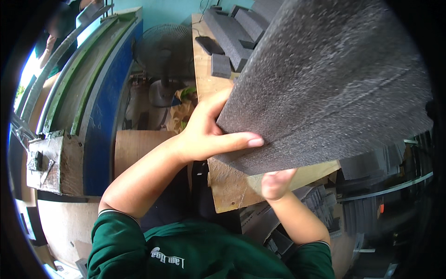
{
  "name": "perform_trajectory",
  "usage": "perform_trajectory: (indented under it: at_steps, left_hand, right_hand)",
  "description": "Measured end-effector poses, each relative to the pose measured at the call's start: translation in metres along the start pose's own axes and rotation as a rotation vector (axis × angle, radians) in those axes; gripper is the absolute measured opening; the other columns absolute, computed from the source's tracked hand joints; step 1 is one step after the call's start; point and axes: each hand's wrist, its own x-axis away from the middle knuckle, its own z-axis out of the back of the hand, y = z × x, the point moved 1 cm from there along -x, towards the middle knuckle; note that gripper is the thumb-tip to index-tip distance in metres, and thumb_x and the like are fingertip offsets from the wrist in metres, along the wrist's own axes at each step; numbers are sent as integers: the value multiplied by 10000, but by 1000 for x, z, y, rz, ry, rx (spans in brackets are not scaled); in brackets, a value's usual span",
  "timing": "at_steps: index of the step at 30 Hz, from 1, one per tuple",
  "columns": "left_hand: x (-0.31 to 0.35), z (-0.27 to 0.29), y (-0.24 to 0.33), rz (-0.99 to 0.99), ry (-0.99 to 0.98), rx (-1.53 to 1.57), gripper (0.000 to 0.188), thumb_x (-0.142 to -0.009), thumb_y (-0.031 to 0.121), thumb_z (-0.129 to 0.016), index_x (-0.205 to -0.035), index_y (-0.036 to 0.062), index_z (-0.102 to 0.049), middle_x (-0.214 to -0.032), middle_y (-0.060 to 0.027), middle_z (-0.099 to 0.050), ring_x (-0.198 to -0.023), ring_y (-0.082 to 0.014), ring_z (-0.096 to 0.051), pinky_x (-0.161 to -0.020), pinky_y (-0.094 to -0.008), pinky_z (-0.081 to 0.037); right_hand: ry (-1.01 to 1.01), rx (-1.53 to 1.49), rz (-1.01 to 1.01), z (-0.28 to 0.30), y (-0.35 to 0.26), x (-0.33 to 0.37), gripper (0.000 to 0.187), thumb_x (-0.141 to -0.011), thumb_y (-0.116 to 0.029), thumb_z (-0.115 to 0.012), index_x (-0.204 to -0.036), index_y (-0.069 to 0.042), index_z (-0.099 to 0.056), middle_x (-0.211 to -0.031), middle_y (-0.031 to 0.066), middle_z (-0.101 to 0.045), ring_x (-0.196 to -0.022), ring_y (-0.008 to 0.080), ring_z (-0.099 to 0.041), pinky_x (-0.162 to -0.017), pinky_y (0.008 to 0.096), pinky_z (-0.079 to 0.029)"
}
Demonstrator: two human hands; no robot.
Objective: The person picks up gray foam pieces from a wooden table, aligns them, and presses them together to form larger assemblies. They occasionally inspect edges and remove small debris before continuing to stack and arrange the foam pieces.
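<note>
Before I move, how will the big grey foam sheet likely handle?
The foam sheet is probably light for its size, judging by its porous-looking surface. It seems fairly stiff, reaching well beyond the left hand without obvious sag.

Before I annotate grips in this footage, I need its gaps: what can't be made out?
All in the head view:
Left hand: most of its fingers, hidden behind the dark grey panel.
Right hand: its fingers, hidden by that panel.
Panel's upper end: cut off by the top edge.
Grey stacks at the right: too dark and blurred to count.
</note>
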Motion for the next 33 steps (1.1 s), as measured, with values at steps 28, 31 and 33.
perform_trajectory:
  at_steps: [28, 31, 33]
  left_hand:
    - [67, 0, -64, 273, 104, -257, 550, -906, 338, -842, -1211, -12, -549, -1102, -142, -622, -1094, -207, -603, -1009, -380, -499]
    - [107, 5, -56, 135, 100, -537, 510, -898, 261, -842, -1244, -1, -573, -1151, -152, -633, -1086, -276, -650, -1003, -399, -521]
    - [127, 22, -53, 191, 133, -560, 406, -899, 210, -827, -1189, 5, -631, -1097, -127, -675, -1028, -247, -682, -951, -382, -545]
  right_hand:
    - [397, 334, -20, 5, 1, 32, 861, -808, -47, -893, -1513, 55, -409, -1505, 155, -498, -1359, 292, -488, -1203, 462, -346]
    - [443, 300, -102, 54, -49, 26, 995, -762, -103, -926, -1564, 67, -362, -1534, 162, -489, -1393, 307, -471, -1211, 461, -328]
    - [442, 527, -113, 102, -97, 18, 1050, -734, -176, -954, -1567, 70, -365, -1519, 163, -501, -1383, 298, -484, -1191, 452, -359]
